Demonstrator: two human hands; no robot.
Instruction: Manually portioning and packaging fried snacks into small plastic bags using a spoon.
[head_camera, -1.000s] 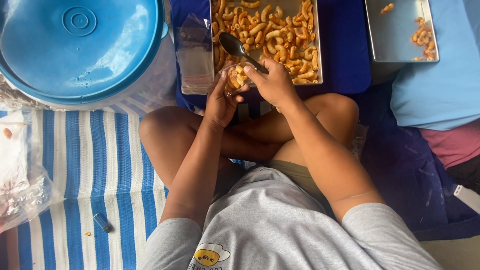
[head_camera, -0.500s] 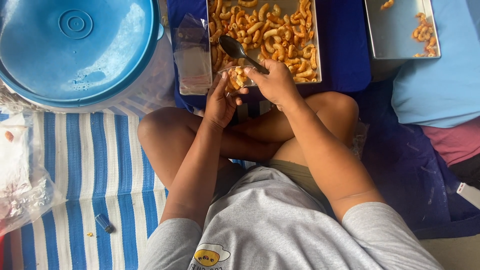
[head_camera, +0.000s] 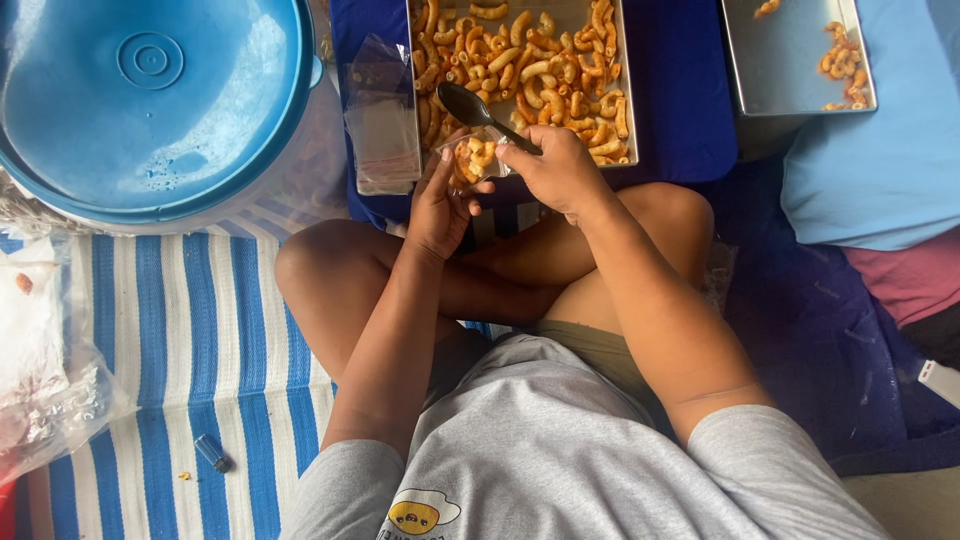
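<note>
My left hand (head_camera: 440, 205) holds a small clear plastic bag (head_camera: 472, 160) part filled with orange macaroni snacks. My right hand (head_camera: 558, 170) grips a dark spoon (head_camera: 470, 105) by its handle, its empty bowl pointing up-left just above the bag's mouth. Both hands sit at the near edge of a metal tray (head_camera: 628, 90) full of the same orange curls (head_camera: 530, 65). I sit cross-legged with my knees under my forearms.
A stack of empty clear bags (head_camera: 382, 115) lies left of the tray. A big blue lid (head_camera: 150, 95) covers a tub at top left. A second, almost bare metal tray (head_camera: 790, 70) lies beside another person in blue. Crumpled plastic (head_camera: 45, 380) and a small lighter (head_camera: 210, 452) lie on the striped mat.
The view has shifted slightly; my hands, the bag and the spoon keep almost the same pose at the tray's edge.
</note>
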